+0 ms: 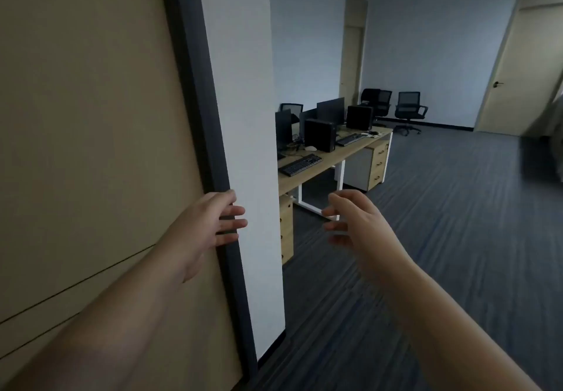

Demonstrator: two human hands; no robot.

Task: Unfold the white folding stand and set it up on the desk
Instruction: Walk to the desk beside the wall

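No white folding stand shows in the head view. A long wooden desk (359, 151) stands across the room behind a white wall pillar. My left hand (210, 226) reaches forward with its fingers spread in front of the dark door frame (198, 92); whether they touch it is unclear. My right hand (356, 223) hangs in the air to the right of the pillar, fingers apart and curled a little, holding nothing. Both forearms stretch up from the bottom of the view.
A tan door panel (91, 116) fills the left. On the desk are two keyboards (301, 165), black computer cases (320, 134) and monitors (330, 111). Drawer units (377, 165) stand under it. Black office chairs (408, 110) line the back wall. Dark carpet (441, 223) covers the floor.
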